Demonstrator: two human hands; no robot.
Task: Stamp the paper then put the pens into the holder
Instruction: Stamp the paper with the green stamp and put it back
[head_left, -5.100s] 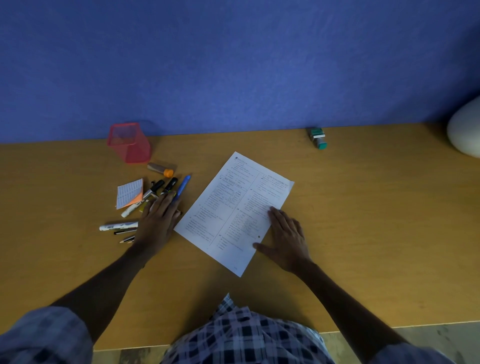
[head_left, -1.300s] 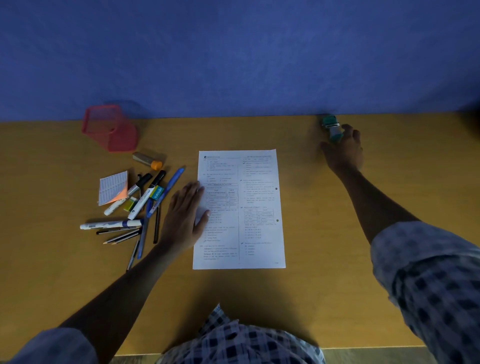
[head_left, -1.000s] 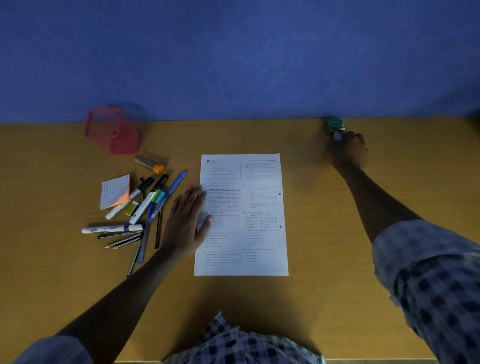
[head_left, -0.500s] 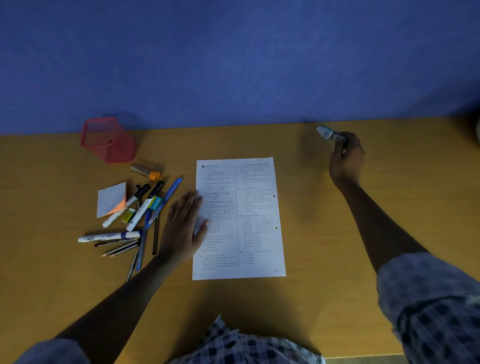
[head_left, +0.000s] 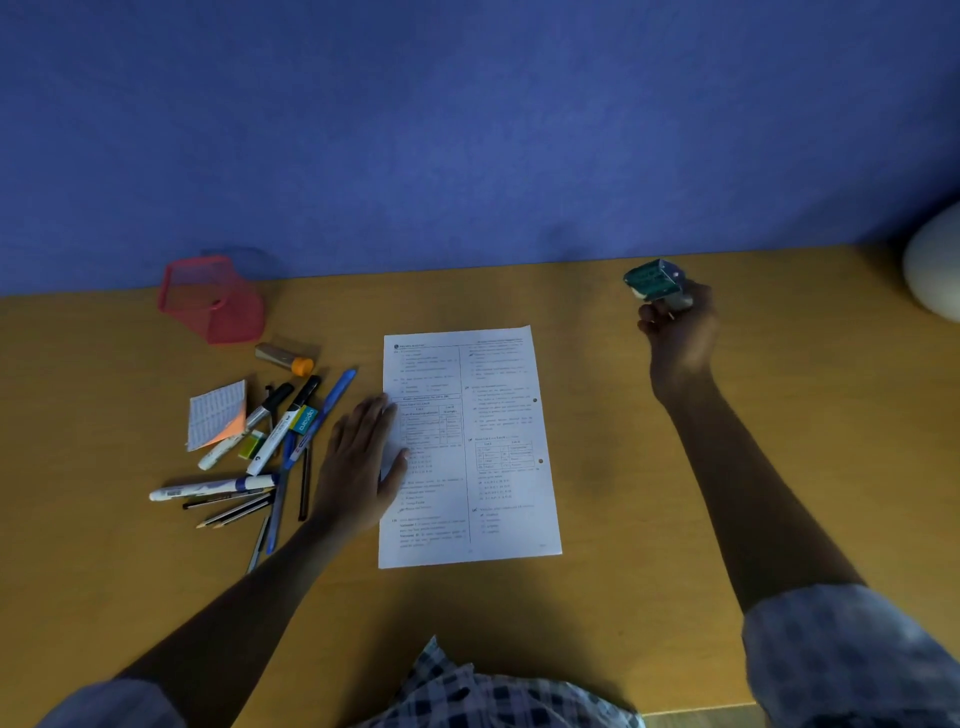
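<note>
Printed sheet (head_left: 467, 447): text in columns and tables, too small to read. Teal label on a white marker (head_left: 283, 434): lettering present, not legible. Nothing else readable.

Green-and-white self-inking stamp (head_left: 655, 280): tilted, far right | printed white paper sheet (head_left: 470, 447): flat, centre | assorted pens (head_left: 270, 457): scattered left | pink mesh holder (head_left: 213, 299): far left.

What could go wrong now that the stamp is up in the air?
1. The right hand holds the stamp tilted, so it may land crooked and smudge the paper.
2. The left hand presses only the paper's left edge, so the sheet might still slide or turn.
3. That hand lies right beside the loose pens, and a nudge could roll them away from the holder.
</note>
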